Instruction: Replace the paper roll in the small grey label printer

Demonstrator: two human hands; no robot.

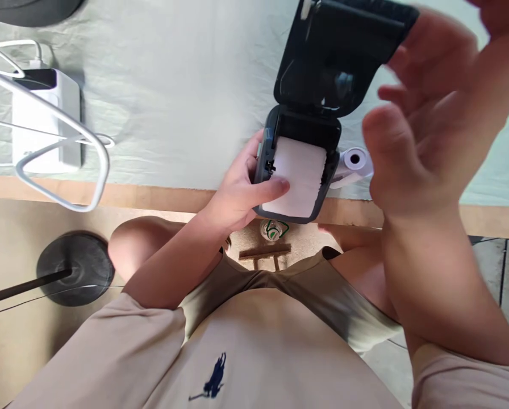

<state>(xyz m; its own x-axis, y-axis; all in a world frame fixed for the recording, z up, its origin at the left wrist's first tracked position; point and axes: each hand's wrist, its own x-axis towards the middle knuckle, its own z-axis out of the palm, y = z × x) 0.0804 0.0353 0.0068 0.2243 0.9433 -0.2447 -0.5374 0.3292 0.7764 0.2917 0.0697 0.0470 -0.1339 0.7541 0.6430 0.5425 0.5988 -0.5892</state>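
left hand (241, 190) grips printer (297, 170) at worktop (173, 113) edge, thumb on paper roll (299, 176) | right hand (425, 119) open, raised, empty | lid (335, 51) up | spare roll (352, 165) beside | tip: keep paper flat and square under thumb

Bright daylight, soft shadows, blurred right edge
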